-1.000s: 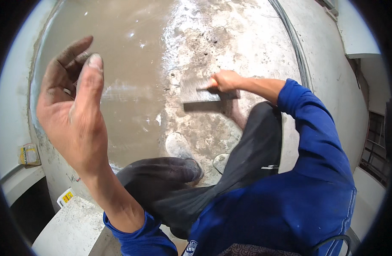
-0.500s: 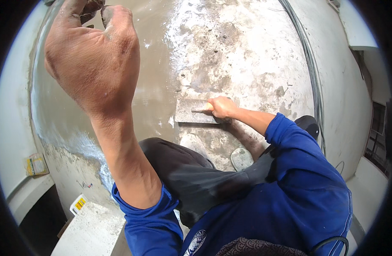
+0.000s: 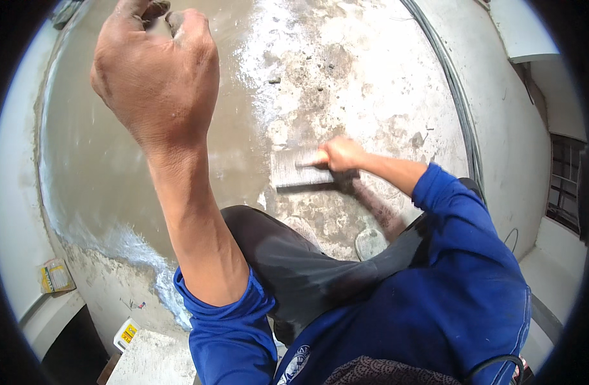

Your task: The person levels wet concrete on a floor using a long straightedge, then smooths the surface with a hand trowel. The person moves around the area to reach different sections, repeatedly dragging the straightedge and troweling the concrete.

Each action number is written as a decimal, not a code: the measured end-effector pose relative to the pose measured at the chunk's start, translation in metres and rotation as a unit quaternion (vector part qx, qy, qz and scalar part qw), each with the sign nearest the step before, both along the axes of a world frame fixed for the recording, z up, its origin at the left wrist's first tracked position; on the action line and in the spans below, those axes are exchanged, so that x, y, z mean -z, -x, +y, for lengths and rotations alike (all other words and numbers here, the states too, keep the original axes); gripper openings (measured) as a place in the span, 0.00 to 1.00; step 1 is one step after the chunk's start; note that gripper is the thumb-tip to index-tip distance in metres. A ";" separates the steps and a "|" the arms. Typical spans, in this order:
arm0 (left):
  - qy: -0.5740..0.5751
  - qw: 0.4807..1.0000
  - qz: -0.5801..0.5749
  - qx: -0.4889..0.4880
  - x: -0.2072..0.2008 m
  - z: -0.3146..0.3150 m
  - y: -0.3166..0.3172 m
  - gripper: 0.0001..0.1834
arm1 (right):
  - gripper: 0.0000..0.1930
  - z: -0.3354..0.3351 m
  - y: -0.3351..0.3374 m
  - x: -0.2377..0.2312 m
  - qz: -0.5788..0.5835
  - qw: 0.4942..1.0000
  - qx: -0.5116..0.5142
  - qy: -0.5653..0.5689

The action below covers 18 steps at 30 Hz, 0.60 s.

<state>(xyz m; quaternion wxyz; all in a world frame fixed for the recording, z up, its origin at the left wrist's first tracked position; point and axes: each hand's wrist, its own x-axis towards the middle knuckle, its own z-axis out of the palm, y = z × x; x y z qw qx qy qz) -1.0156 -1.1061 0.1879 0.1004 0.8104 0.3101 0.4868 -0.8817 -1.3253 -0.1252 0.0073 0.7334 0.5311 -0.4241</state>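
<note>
My right hand [image 3: 344, 154] is wrapped round the light handle of a rectangular plastering trowel [image 3: 288, 172]. The trowel's long blade lies low over the rough, bare part of the floor [image 3: 384, 96], its left end beside the edge of the smooth wet grey coat [image 3: 236, 154]. Close to the camera, my left hand [image 3: 163, 80] is raised above that wet coat with its fingers curled in. Grey smears cover the fingertips, and whatever sits between them cannot be made out.
Dark cables [image 3: 458, 83] run along the right wall's foot. At lower left are a yellow-and-white packet [image 3: 56, 276] on a ledge, a white container with a yellow label [image 3: 125, 333] and a pale block [image 3: 156, 362]. My knees and shoes are just below the trowel.
The trowel and my right hand have shifted slightly right in the picture, blurred by motion. My raised left hand appears a little further right and stays curled. The whole view has turned slightly.
</note>
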 end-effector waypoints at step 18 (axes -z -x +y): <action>0.042 0.999 -0.016 -0.024 0.017 0.019 0.038 0.17 | 0.10 0.025 -0.005 0.007 -0.022 0.999 0.010 -0.036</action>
